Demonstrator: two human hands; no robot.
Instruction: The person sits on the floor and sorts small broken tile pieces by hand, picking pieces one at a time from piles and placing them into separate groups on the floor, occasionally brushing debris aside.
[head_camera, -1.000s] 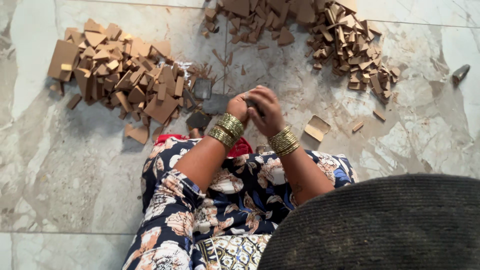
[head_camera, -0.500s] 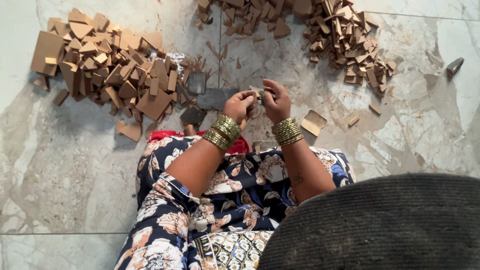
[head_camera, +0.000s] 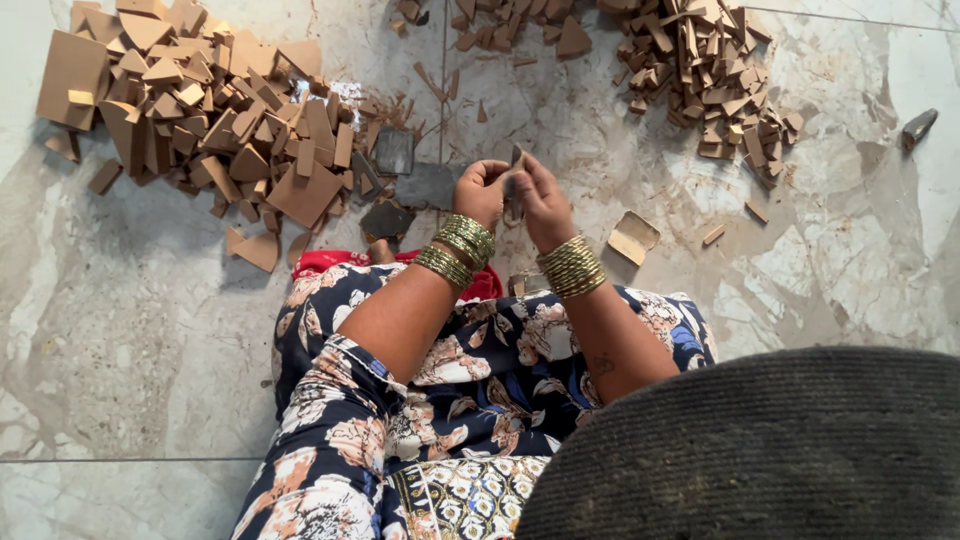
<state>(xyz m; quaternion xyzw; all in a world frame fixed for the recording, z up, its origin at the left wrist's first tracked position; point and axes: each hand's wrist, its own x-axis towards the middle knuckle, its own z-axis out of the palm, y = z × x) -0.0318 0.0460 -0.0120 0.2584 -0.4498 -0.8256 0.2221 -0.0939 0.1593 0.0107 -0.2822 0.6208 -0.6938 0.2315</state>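
- Left hand (head_camera: 482, 190) and right hand (head_camera: 543, 197) are raised together over the grey marbled floor tiles (head_camera: 120, 330), fingers curled inward, knuckles nearly touching.
- Both hands pinch 1 small thin dark flat piece (head_camera: 514, 185) between them; it stands roughly upright, long axis running away from the body. Material too small to tell.
- Piece sits at the meeting line of the 2 hands, neither clearly nearer; right fingers overlap its lower part.
- Stacked gold bangles (head_camera: 571, 266) ring each wrist.
- Large heap of tan flat cardboard-like offcuts (head_camera: 190, 110) lies to the left and ahead, well apart from the hands.
- Second heap of smaller tan strips (head_camera: 710, 70) lies ahead to the right.
- 3 dark grey flat squares (head_camera: 425, 185) lie on the floor just beside the left hand.
- 1 loose tan rectangular piece (head_camera: 634, 237) lies near the right wrist.
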